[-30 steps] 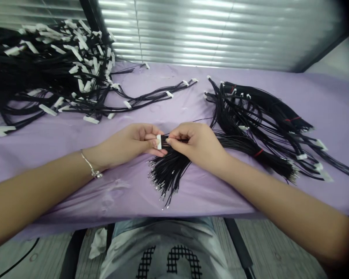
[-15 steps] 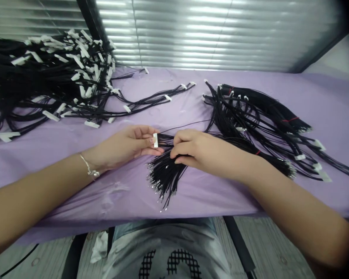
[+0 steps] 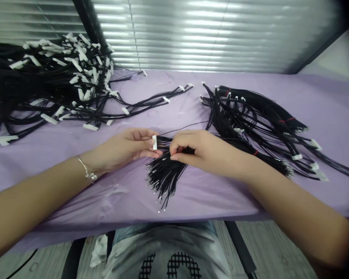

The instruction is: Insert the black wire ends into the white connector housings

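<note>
My left hand point(image 3: 128, 149) pinches a small white connector point(image 3: 154, 142) between thumb and fingers, with thin black wires running out of it to the right. My right hand point(image 3: 200, 151) is closed in a pinch on a black wire just right of the connector. Below both hands lies a loose bundle of black wires point(image 3: 163, 176) with bare metal tips fanned toward the table's front edge. A bracelet sits on my left wrist.
A large heap of black wires with white connectors point(image 3: 46, 85) fills the back left of the purple-covered table point(image 3: 75, 186). Bundles of black wires tied with red bands point(image 3: 258, 116) lie at the right. Window blinds run behind.
My right hand dropped slightly from the connector and pinched a wire at the loose bundle. My left hand held the connector nearly still.
</note>
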### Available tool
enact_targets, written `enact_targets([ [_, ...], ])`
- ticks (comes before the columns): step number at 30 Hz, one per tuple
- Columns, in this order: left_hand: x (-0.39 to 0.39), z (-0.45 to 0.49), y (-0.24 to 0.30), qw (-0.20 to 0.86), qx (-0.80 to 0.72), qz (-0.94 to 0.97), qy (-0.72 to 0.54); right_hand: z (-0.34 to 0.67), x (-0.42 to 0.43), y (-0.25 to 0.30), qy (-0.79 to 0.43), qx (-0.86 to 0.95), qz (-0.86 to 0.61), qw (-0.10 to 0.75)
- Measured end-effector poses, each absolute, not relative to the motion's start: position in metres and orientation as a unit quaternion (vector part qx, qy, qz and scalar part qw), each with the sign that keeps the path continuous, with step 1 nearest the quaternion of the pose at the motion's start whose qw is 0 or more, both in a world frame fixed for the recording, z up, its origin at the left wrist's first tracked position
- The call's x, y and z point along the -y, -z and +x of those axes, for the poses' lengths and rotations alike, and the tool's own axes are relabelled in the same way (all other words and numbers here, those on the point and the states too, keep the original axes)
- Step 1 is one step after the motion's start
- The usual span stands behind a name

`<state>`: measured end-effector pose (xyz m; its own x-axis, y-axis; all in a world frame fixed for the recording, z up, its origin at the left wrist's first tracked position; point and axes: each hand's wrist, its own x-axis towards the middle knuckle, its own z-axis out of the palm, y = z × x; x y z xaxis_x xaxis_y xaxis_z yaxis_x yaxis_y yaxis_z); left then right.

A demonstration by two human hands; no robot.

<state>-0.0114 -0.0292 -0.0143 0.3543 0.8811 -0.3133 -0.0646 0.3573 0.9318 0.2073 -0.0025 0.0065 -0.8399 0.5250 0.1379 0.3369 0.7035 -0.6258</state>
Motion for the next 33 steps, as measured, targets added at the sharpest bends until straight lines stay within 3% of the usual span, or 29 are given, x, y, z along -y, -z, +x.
enact_targets([
  [4,0.029,-0.009,0.012,0.682,-0.459,0.45,-0.348,0.203,0.006,-0.003,-0.406,0.841,-0.282,0.221],
  [9,0.03,-0.007,0.009,0.672,-0.479,0.458,-0.329,0.191,0.008,0.012,-0.325,0.834,-0.339,0.289],
  [14,0.03,-0.006,0.01,0.67,-0.473,0.474,-0.321,0.184,0.009,0.016,-0.264,0.851,-0.351,0.287],
  [21,0.03,-0.006,0.009,0.679,-0.475,0.458,-0.323,0.186,0.008,0.015,-0.289,0.844,-0.353,0.281],
  [33,0.027,-0.009,0.012,0.671,-0.466,0.482,-0.317,0.18,0.008,0.022,-0.208,0.877,-0.318,0.293],
])
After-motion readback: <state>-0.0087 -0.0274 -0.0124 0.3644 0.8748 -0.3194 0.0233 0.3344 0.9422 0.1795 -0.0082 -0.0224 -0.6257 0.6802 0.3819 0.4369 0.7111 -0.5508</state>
